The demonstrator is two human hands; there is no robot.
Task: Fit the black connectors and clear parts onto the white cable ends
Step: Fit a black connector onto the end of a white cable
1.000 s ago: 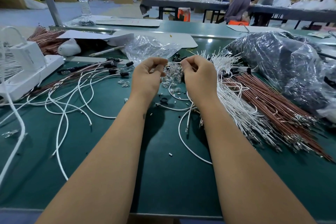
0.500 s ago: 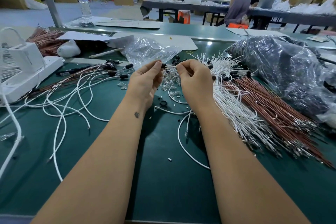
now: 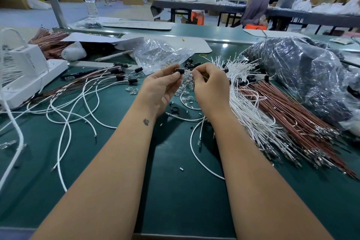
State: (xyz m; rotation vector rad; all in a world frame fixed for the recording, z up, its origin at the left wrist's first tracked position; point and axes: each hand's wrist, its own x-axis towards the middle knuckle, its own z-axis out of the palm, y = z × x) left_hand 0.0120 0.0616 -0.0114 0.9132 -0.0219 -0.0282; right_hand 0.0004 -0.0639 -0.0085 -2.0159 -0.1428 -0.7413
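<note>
Green mat (image 3: 175, 200) bare near edge; left hand (image 3: 161, 87) pinches black connector (image 3: 180, 70), right hand (image 3: 211, 85) seemingly pinches clear part (image 3: 188, 72).

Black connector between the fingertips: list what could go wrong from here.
1. The left hand pinches the black connector only at its fingertips; it could slip into the clear parts below.
2. The right hand feeds a thin end that may bend or miss.
</note>
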